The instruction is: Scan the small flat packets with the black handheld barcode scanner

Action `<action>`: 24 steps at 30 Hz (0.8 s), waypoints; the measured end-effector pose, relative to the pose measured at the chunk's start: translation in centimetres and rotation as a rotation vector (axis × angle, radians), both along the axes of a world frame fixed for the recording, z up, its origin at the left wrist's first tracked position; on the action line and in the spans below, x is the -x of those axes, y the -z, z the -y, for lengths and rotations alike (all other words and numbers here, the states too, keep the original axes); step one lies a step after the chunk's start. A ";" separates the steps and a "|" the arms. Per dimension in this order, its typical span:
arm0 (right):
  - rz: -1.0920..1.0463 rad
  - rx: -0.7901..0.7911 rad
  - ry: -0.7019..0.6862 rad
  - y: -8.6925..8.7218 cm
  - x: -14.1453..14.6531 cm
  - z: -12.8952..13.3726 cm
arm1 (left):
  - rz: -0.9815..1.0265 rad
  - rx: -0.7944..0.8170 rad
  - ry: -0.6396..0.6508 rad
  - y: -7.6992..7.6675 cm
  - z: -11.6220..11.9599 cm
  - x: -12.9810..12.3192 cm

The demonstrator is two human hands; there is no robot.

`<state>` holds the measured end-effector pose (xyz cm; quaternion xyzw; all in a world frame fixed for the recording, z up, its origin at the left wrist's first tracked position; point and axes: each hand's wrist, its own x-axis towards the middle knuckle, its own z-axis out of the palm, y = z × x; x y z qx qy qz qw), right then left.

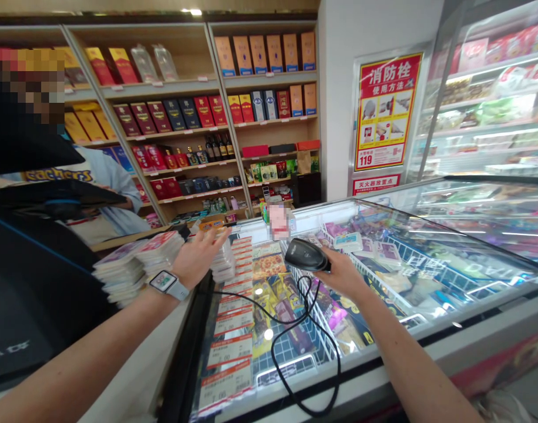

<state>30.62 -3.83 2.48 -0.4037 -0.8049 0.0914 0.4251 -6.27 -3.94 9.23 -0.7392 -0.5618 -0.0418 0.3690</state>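
Note:
My right hand (343,271) is wrapped round the handle of a black barcode scanner (307,255), which is held over the glass top of the chest freezer. The scanner's black cable (275,346) hangs in loops across the glass. My left hand (200,254), with a watch (167,283) on the wrist, reaches forward with its fingers stretched out and apart. Just beyond its fingertips lies an orange packet (211,225). Under and beside this hand stand a stack of white packs (223,265) and more stacked packs (160,249); whether the fingers touch any is unclear.
Price labels (227,346) run along the freezer's (378,376) left side, above bagged goods in wire baskets. A dark monitor (26,282) blocks the left. Behind it stands another person (114,176). Shelves of boxed goods (187,114) line the back; a lit display cooler (493,129) stands right.

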 end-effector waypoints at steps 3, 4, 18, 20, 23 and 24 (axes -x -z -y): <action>0.012 0.003 0.003 0.0 0.0 0.0 | 0.014 0.027 0.007 0.3 0.1 -0.1; 0.018 0.003 0.005 0.0 0.0 0.0 | 0.021 0.030 0.008 0.4 0.1 0.0; 0.023 0.010 -0.008 0.1 0.0 -0.1 | 0.066 0.024 -0.016 0.8 0.5 0.6; 0.015 0.010 0.000 0.2 0.0 -0.2 | 0.017 0.027 -0.044 0.7 0.8 0.5; 0.004 0.009 0.004 0.3 0.1 -0.2 | -0.035 0.036 -0.076 0.5 1.1 0.2; 0.001 0.010 0.001 0.3 0.1 -0.2 | -0.040 0.039 -0.084 0.4 1.2 0.2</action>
